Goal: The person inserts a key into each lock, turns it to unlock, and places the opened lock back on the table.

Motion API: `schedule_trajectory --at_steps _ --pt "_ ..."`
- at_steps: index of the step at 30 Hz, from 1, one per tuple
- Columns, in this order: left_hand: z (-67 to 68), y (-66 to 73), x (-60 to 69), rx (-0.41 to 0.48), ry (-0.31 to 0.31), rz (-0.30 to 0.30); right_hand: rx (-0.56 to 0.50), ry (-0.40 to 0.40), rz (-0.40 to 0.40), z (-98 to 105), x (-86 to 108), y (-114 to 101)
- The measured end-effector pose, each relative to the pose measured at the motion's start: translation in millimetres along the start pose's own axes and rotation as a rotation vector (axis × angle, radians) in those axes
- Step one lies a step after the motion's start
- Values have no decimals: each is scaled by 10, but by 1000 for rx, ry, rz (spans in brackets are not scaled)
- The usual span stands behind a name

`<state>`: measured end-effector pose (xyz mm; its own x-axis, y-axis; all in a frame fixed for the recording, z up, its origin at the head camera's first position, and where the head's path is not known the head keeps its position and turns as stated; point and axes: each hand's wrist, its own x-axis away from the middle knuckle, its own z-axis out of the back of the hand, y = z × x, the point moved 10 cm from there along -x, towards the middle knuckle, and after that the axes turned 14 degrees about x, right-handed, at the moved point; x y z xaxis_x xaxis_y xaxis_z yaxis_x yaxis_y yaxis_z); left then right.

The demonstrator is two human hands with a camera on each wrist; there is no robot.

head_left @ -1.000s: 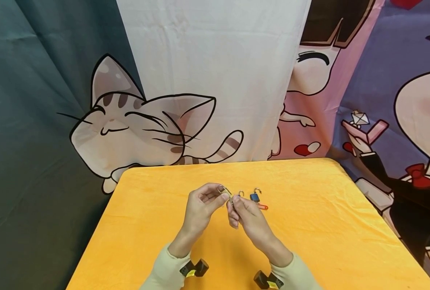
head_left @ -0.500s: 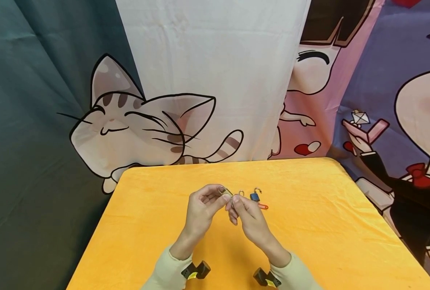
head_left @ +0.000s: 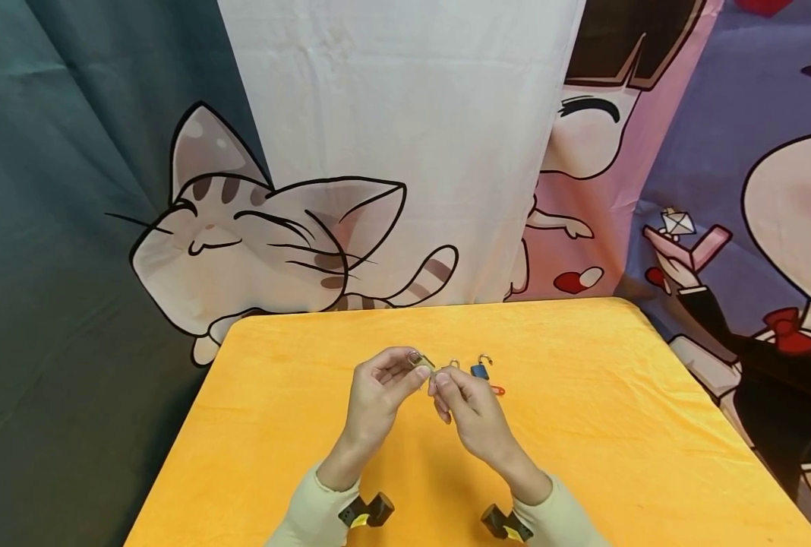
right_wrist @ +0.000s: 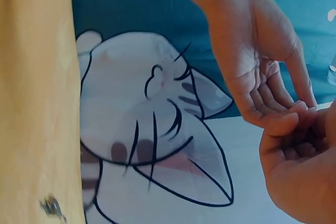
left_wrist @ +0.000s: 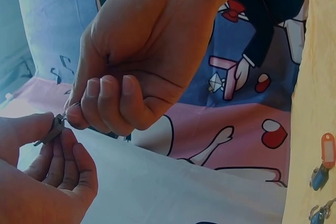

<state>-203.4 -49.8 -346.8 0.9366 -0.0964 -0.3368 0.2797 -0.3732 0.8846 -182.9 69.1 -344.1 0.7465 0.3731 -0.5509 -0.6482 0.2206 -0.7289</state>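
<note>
In the head view my left hand (head_left: 374, 399) holds a small brass-coloured padlock (head_left: 422, 363) between thumb and fingers. Its shackle points up and to the left. My right hand (head_left: 475, 414) meets it from the right. The left wrist view shows the padlock (left_wrist: 54, 129) end-on, with its keyhole side facing the right fingers. Between the right thumb and finger is a thin metal piece (left_wrist: 64, 117), apparently a key at the keyhole, mostly hidden by the fingertips. In the right wrist view, fingers cover the padlock.
Behind the right hand lie a blue padlock (head_left: 480, 371) with its shackle open, a second padlock's shackle (head_left: 455, 364), and a red key tag (head_left: 498, 390). All rest on the yellow-covered table (head_left: 583, 425). A printed curtain (head_left: 405, 114) hangs behind it.
Both hands stay almost in place around the padlock. The right fingers shift and turn slightly against it.
</note>
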Motion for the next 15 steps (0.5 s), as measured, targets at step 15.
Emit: schedule_trajectory --at_steps 15 --pt "-39 -4 9 17 -48 38 -626 -225 -240 -255 50 133"
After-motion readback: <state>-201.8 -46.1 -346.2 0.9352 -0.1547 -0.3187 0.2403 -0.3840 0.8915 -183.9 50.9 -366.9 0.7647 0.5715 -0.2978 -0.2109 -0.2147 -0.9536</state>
